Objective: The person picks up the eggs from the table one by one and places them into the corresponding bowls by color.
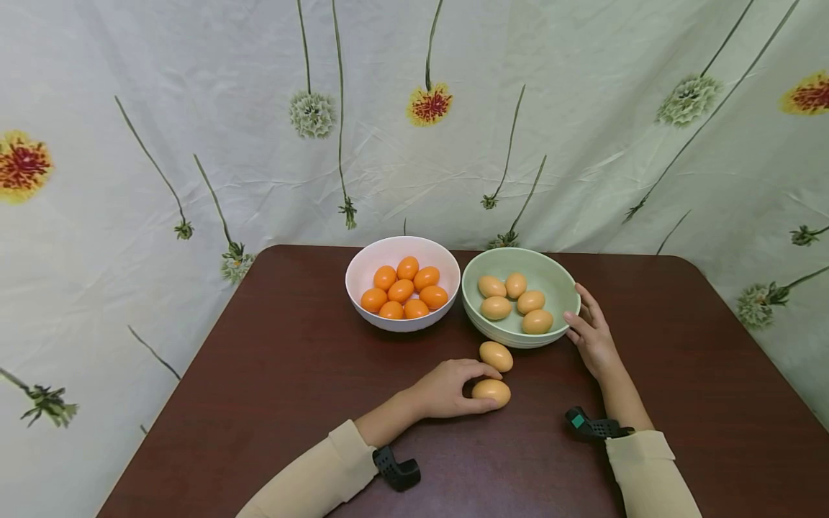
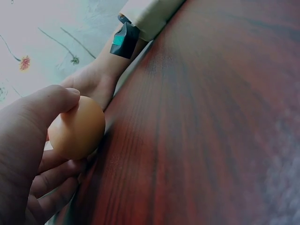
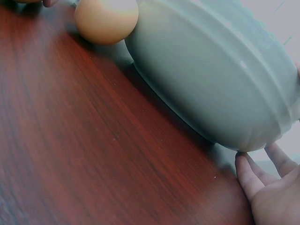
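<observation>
Beside the pale green bowl (image 1: 512, 336), my left hand (image 1: 453, 388) holds a light brown egg (image 1: 491, 392) low over the table, thumb on one side and fingers on the other. The left wrist view shows the thumb over this egg (image 2: 79, 129). Another brown egg (image 1: 496, 356) lies just beyond it, close to the bowl's base. My right hand (image 1: 592, 334) holds the bowl at its right side, thumb at the rim and fingertips (image 3: 243, 161) against the outer wall. Inside the bowl lie several brown eggs (image 1: 495, 308).
A white bowl (image 1: 401, 325) with several small orange fruits (image 1: 401, 291) stands left of the green bowl, close to it. Both are near the back edge of the dark brown table (image 1: 291, 345). A flower-patterned cloth (image 1: 401, 165) hangs behind.
</observation>
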Tool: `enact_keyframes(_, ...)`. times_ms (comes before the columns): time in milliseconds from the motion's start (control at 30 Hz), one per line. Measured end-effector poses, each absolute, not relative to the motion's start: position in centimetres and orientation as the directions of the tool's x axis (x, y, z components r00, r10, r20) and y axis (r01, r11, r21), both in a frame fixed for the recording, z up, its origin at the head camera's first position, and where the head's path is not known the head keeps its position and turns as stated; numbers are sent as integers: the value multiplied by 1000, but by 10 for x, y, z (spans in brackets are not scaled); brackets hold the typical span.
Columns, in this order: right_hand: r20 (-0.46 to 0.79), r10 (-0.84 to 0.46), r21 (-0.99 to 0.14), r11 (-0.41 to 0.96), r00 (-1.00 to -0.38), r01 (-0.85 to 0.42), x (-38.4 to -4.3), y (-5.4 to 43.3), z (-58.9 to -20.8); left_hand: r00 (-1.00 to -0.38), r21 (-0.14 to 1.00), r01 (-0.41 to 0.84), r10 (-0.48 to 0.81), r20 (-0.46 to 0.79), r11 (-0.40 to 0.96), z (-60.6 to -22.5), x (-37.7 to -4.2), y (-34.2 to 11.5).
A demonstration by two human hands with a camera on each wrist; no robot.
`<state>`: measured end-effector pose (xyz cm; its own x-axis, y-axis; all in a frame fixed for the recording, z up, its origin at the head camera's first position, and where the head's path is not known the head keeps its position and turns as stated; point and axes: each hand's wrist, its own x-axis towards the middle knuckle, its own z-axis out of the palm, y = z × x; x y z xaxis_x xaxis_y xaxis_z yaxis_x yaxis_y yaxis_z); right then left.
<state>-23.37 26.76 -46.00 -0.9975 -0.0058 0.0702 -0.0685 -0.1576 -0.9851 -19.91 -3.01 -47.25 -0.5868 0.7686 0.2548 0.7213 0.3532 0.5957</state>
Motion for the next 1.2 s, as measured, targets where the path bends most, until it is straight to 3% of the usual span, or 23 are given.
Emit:
enact_keyframes(433,66,-7,-986,-151,-998,-64,-234,268,-460,-580,593,724,775,249,351,-474,-199,-30)
enact_keyframes(867,65,6,-985,-160,-998,-65,-235,267,-461,-611,647,679,755,237,347,-474,-200,-32)
enact_keyframes(1200,64,1,-986,-153,-998,-63,-234,268,-461,-604,628,710,734,310,319,-461,-208,-28)
